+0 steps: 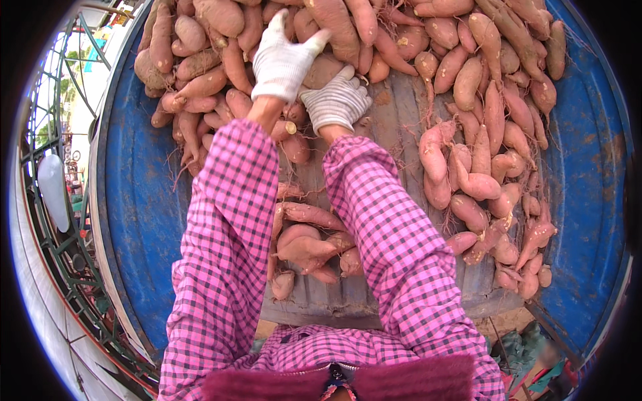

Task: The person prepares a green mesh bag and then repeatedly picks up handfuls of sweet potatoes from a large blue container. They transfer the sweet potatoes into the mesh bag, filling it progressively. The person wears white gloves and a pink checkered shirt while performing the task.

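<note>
My left hand (286,60), in a white knit glove, reaches into the far heap of sweet potatoes (215,20). Its thumb and a finger are spread wide apart over the heap. Just below and to the right, my right hand (338,97), gloved too, lies against the near side of a large brownish sweet potato (322,71). The right fingers curl downward; their undersides are hidden, so a grip cannot be made out. Some sweet potatoes (296,148) lie beneath and between my wrists.
A ribbed, soil-stained truck bed (336,301) carries everything, between blue metal side walls (138,200) (584,200). More sweet potatoes (476,185) run down the right side. A small group (306,245) lies between my forearms. Green metal framework (75,270) stands outside on the left.
</note>
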### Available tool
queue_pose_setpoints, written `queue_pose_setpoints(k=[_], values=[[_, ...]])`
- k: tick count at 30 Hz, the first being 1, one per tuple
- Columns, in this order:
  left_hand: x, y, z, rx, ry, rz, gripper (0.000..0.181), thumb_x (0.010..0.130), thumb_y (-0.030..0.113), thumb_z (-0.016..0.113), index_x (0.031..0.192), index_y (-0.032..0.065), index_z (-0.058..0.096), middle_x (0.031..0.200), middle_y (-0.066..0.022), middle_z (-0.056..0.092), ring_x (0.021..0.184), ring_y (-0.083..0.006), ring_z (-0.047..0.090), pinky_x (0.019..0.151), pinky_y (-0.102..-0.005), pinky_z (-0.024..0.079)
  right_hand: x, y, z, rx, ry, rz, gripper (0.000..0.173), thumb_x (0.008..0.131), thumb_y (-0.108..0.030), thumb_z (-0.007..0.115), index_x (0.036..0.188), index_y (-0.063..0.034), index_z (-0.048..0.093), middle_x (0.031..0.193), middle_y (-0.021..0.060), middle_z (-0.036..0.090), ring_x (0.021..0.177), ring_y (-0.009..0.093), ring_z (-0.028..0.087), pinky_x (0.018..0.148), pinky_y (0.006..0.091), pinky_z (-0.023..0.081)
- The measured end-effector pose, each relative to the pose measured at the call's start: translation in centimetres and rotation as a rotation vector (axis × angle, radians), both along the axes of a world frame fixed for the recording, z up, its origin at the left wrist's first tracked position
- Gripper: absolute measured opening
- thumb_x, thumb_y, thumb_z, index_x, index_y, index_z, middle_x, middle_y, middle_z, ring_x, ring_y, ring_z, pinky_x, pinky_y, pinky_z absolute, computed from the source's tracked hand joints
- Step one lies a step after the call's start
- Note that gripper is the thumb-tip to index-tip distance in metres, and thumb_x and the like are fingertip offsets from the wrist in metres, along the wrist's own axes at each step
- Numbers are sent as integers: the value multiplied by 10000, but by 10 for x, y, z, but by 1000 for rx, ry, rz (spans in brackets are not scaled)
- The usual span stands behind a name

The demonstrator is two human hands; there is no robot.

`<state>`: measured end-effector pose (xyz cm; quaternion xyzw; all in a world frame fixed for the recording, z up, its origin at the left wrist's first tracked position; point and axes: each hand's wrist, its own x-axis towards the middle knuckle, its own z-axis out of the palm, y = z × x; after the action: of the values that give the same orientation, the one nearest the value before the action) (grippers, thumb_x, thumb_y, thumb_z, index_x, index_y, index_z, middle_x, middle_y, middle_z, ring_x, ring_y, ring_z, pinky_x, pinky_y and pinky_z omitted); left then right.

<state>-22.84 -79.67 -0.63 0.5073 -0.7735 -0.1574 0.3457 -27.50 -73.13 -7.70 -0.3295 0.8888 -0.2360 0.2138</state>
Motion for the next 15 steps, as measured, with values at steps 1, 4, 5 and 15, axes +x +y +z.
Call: queue_pose_setpoints(k=[1,4,5,15], values=[[-20,-6,7,-43,-1,-21,734,771,374,843,1336,-1,560,1214,-185,664,1047,-246,659,930,-350,528,-4,5,-1,-57,52,-12,1173,607,-708,796,1467,-38,364,1325,165,615,1238,295,591,1079,488,386],[-70,-1,36,264,-38,69,975,725,490,828,1465,14,407,1325,-264,597,1224,-370,598,1024,-404,485,-41,17,7,-89,-152,158,1092,630,-660,814,1421,-28,404,1352,191,579,1246,289,574,1036,483,418],[-88,2,45,326,-87,144,965,714,492,831,1447,11,429,1317,-267,602,1205,-388,608,1013,-417,495,-57,26,3,-131,-282,155,1079,635,-640,821,1418,-21,412,1357,204,575,1242,303,580,1021,475,438],[25,5,6,772,1173,-327,572,849,280,798,1303,54,533,1285,-101,587,1136,-278,581,972,-475,496,-75,188,24,-1129,-1177,216,746,885,-305,732,1496,-38,396,1400,114,539,1233,200,556,1079,345,430]])
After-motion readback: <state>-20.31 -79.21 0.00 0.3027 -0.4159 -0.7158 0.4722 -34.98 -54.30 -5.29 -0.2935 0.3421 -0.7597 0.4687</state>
